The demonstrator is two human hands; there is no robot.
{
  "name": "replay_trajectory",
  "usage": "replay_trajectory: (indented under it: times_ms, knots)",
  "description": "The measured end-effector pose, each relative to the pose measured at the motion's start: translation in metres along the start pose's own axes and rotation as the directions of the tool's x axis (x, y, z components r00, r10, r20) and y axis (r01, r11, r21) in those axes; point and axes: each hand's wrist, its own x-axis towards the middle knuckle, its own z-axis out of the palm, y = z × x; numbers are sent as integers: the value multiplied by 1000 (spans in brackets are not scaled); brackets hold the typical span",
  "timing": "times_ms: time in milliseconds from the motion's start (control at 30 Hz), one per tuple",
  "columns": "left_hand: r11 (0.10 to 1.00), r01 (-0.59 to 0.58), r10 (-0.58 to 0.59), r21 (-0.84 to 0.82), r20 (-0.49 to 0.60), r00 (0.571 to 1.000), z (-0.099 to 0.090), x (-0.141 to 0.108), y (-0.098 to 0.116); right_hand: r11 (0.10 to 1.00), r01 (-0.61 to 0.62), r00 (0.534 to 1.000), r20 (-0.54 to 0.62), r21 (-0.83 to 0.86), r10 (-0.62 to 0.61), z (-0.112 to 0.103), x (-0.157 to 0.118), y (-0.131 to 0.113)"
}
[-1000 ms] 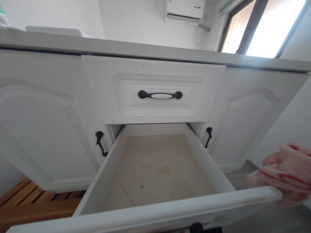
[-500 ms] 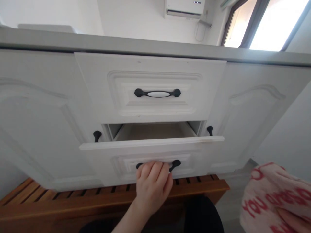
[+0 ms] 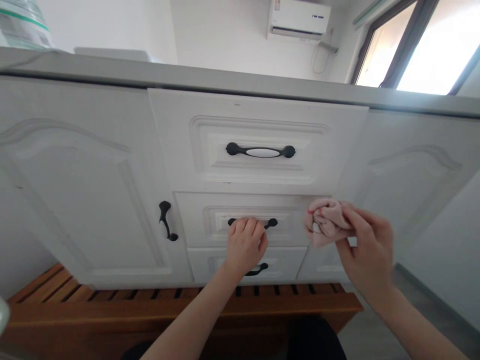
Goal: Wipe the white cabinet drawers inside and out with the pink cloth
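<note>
My left hand (image 3: 244, 246) has its fingers wrapped over the black handle (image 3: 273, 223) of the middle drawer (image 3: 292, 212), which is closed flush with the cabinet. My right hand (image 3: 365, 245) pinches a bunched pink cloth (image 3: 324, 222) with red marks, held just in front of the right end of that drawer. Above is the closed top drawer (image 3: 262, 175), with a black and white handle (image 3: 262, 152). Below my left hand, the bottom drawer (image 3: 285, 260) is closed too, its handle partly hidden by my wrist.
A cabinet door (image 3: 93, 200) with a black handle stands left, another door (image 3: 408, 190) right. The grey countertop (image 3: 225, 77) runs above, with a clear plastic package (image 3: 24, 25) at its left. A slatted wooden bench (image 3: 112, 312) lies below, before my legs.
The middle drawer, earlier pulled out, is now closed, my left hand still on its handle. My right hand has brought the cloth up and left, from the lower right to the drawer front.
</note>
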Motion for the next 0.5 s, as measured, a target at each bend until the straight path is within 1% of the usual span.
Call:
replay_trajectory:
  times_ms: [133,200,267,333,367,400,433,467,500]
  knots:
    - [999,-33,32,-35,-25,999,2,-2,-3,977,187,982,22,-102,-186,51,11,5]
    - [995,-69,64,-70,-71,995,0,-8,-7,966,237,971,-9,-103,-239,67,13,2]
    - [989,-81,62,-121,-151,987,-2,-24,-8,966,244,968,-32,-84,-247,76,15,-7]
    - [981,-48,3,-187,-233,972,0,-54,-2,972,224,974,-21,-68,-226,80,17,-24]
    - [977,-21,-35,-213,-253,967,3,-74,4,975,214,977,-9,-66,-215,82,18,-35]
    - [974,-2,-56,-227,-249,967,9,-96,12,976,205,979,6,-71,-205,83,20,-49]
    - [972,9,-60,-237,-209,976,18,-122,21,975,208,978,26,-79,-206,86,23,-65]
    - [970,30,-66,-240,-143,988,28,-148,32,971,226,974,49,-84,-222,89,26,-83]
    - [970,37,-64,-239,-107,992,38,-175,43,964,253,966,72,-83,-248,94,31,-103]
